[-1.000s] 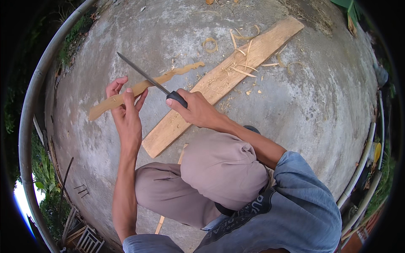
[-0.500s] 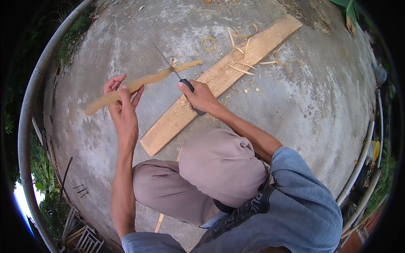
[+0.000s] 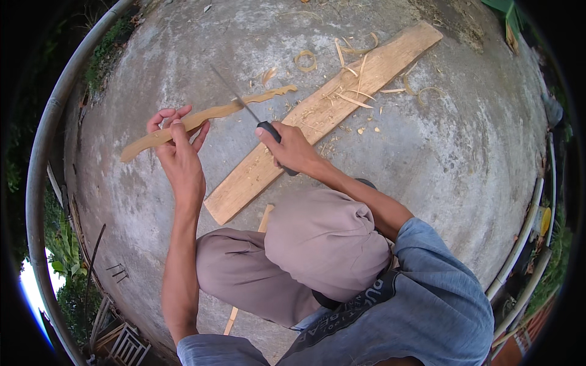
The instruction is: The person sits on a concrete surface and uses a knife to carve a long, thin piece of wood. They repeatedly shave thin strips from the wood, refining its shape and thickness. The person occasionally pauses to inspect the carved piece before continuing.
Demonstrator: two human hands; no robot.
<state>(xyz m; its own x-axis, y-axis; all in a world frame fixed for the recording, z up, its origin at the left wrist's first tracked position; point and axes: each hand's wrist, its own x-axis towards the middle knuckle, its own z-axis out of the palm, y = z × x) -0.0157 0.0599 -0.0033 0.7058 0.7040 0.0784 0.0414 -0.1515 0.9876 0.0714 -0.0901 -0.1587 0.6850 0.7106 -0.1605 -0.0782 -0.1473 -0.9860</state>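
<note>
Between the thumb and fingers of my left hand (image 3: 182,149) is a long, thin piece of wood with a wavy, carved outline (image 3: 217,111). It slants up to the right, its narrow notched end farthest from me. My right hand (image 3: 293,148) is wrapped round the black handle of a knife (image 3: 247,107). The long narrow blade points up and left, crossing the carved wood near its middle. Whether the edge touches the wood, I cannot tell. A pale wood shaving (image 3: 268,74) shows just beyond the carved piece.
Under my right hand a thick wooden plank (image 3: 256,174) lies diagonally on the concrete floor (image 3: 452,158). Curled shavings (image 3: 357,85) and chips litter its far half and the floor around. A thin wooden strip (image 3: 231,320) lies beneath my legs. Pipe rails (image 3: 46,140) run along both sides.
The knife blade has shifted back along the carved wood, toward my left hand. A shaving that was by the blade is now apart from it, farther off.
</note>
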